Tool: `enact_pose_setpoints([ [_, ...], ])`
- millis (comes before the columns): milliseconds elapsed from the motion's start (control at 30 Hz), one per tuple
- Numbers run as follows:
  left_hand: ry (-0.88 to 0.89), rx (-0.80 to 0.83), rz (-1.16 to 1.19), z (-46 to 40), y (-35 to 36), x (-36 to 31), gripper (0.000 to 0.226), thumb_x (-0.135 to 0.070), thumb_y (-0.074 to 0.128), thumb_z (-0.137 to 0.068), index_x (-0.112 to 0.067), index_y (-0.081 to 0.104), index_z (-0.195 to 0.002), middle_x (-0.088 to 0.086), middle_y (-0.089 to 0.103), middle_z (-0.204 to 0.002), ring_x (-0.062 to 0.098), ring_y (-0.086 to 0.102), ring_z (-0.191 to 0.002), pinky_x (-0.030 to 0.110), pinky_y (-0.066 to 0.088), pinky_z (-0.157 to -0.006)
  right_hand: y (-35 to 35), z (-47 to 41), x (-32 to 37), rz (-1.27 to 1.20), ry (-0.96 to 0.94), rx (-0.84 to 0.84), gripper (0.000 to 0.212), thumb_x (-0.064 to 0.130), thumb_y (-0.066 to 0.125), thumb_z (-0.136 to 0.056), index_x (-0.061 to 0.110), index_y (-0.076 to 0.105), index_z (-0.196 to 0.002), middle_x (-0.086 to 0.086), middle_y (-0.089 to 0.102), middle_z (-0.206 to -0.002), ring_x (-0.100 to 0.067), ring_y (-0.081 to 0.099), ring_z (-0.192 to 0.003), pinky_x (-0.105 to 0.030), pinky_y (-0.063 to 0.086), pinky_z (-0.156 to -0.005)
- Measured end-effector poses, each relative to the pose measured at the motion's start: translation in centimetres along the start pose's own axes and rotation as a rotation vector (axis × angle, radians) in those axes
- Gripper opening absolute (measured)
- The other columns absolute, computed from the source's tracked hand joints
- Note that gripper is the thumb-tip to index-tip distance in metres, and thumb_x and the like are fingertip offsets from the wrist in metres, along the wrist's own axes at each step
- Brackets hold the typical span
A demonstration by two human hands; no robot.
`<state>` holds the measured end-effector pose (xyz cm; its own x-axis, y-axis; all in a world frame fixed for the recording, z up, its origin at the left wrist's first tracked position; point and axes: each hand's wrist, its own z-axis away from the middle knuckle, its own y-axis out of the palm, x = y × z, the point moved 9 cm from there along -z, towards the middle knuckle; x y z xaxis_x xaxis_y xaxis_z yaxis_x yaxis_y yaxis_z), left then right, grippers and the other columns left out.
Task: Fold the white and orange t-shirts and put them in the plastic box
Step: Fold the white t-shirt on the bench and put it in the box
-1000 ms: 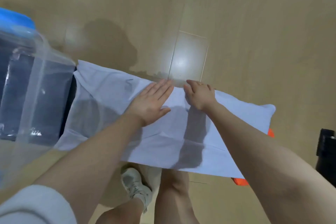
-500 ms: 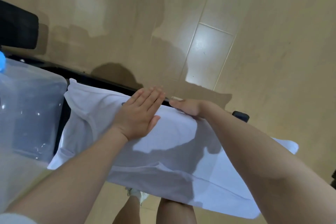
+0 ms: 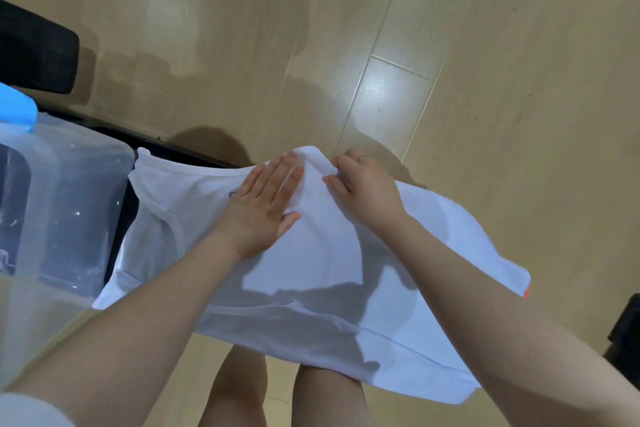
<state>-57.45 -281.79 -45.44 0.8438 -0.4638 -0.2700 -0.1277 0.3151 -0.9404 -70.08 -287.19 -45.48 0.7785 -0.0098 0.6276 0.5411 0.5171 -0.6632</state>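
The thin white cotton t-shirt [image 3: 311, 274] is spread over a narrow raised surface, of which only a dark edge is seen beyond the collar. The left hand [image 3: 258, 210] is laid flat on the cloth with fingers straight and together, apparently so that the shirt is pinned while the other side is worked. Just beside its fingertips, a raised ridge of fabric is pinched by the right hand [image 3: 363, 189], thumb and curled fingers closed on it, probably so a fold can be drawn across. The shirt looks soft and slightly sheer, with a ribbed collar lying toward the little-finger side of the left hand and a hem hanging off the near edge. A sliver of the orange t-shirt [image 3: 526, 292] is glimpsed under the white one, well beyond the right wrist. The clear plastic box with a blue lid part [image 3: 69, 191] stands outside the left hand, touching or nearly touching the collar end. Folding is judged barely begun.
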Motion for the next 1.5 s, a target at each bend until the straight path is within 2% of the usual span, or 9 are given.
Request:
enact_pose_setpoints([
  [133,0.019,0.065,0.052,-2.8,-2.1,0.3,0.096,-0.038,0.068,-0.068,-0.016,0.015,-0.145,0.015,0.03,-0.149,0.028,0.02,-0.135,0.042,0.014,-0.111,0.8,3.3,4.4,0.269,-0.224,-0.043,0.031,0.019,0.039,-0.074,0.013,0.068,-0.083,-0.007,0.058,-0.069,-0.029,0.054,-0.055,-0.027,0.036,-0.047],
  [267,0.35,0.28,-0.048,-4.7,-1.5,-3.1,0.042,-0.013,0.066,-0.069,-0.015,0.061,-0.111,0.008,0.068,-0.105,0.027,0.058,-0.113,0.045,0.026,-0.111,2.1,6.2,6.1,0.56,-0.222,-0.11,0.051,0.008,0.03,-0.065,0.016,0.073,-0.092,-0.003,0.062,-0.065,-0.022,0.053,-0.046,-0.022,0.034,-0.041],
  [333,0.464,0.276,-0.034,-3.7,-1.8,-4.5,0.024,0.0,0.065,-0.061,-0.011,0.064,-0.083,0.006,0.066,-0.073,0.025,0.066,-0.071,0.036,0.052,-0.078,2.4,7.2,5.9,0.591,-0.196,-0.14,0.051,0.006,0.03,-0.065,0.014,0.072,-0.093,-0.004,0.064,-0.069,-0.022,0.053,-0.047,-0.023,0.037,-0.04],
  [400,0.489,0.133,-0.046,-2.5,-3.0,-4.7,0.019,0.001,0.049,-0.063,-0.013,0.054,-0.076,0.003,0.058,-0.06,0.021,0.057,-0.051,0.024,0.045,-0.05,2.3,8.0,5.7,0.604,-0.172,-0.155,0.045,0.006,0.031,-0.067,0.014,0.07,-0.086,-0.004,0.061,-0.068,-0.022,0.051,-0.046,-0.024,0.035,-0.04],
  [567,0.482,-0.031,-0.236,1.6,-4.1,-4.5,0.029,0.009,0.034,-0.063,-0.013,0.053,-0.063,0.003,0.05,-0.052,0.021,0.046,-0.042,0.025,0.033,-0.042,2.1,10.9,4.8,0.696,-0.214,-0.211,0.023,0.004,0.043,-0.074,0.017,0.06,-0.081,0.0,0.058,-0.068,-0.022,0.049,-0.051,-0.028,0.036,-0.051],
  [867,0.159,0.127,-0.318,4.6,-1.7,-5.3,0.03,-0.012,0.054,-0.053,-0.008,0.053,-0.082,0.004,0.06,-0.065,0.021,0.054,-0.052,0.023,0.035,-0.046,3.7,15.0,3.2,0.889,-0.207,-0.208,0.04,0.0,0.036,-0.078,0.015,0.063,-0.102,-0.005,0.064,-0.085,-0.026,0.054,-0.064,-0.046,0.046,-0.094],
  [1133,0.223,0.02,-0.08,2.5,0.4,-12.9,0.012,-0.015,0.047,-0.071,-0.011,0.049,-0.082,0.008,0.059,-0.071,0.027,0.058,-0.064,0.03,0.042,-0.065,2.9,15.5,1.6,0.769,-0.228,-0.137,0.037,0.01,0.034,-0.078,0.013,0.067,-0.096,-0.008,0.07,-0.089,-0.027,0.064,-0.069,-0.041,0.05,-0.092],
  [1300,0.016,0.131,-0.141,4.3,2.5,-13.3,0.028,-0.026,0.052,-0.07,-0.008,0.055,-0.09,0.023,0.059,-0.094,0.035,0.055,-0.087,0.035,0.047,-0.08,-0.1,16.2,-3.1,0.945,-0.235,0.002,0.024,0.011,0.075,-0.06,0.014,0.068,-0.083,-0.002,0.065,-0.059,-0.025,0.063,-0.061,-0.044,0.047,-0.096],
  [1500,-0.317,0.312,-0.008,4.6,3.6,-15.1,0.034,-0.031,0.054,-0.084,-0.011,0.052,-0.112,0.037,0.043,-0.125,0.053,0.041,-0.118,0.047,0.04,-0.093,-6.1,20.4,-7.2,1.142,-0.273,-0.095,0.027,0.001,0.041,-0.068,0.012,0.066,-0.066,-0.003,0.056,-0.051,-0.024,0.055,-0.054,-0.047,0.037,-0.102],
])
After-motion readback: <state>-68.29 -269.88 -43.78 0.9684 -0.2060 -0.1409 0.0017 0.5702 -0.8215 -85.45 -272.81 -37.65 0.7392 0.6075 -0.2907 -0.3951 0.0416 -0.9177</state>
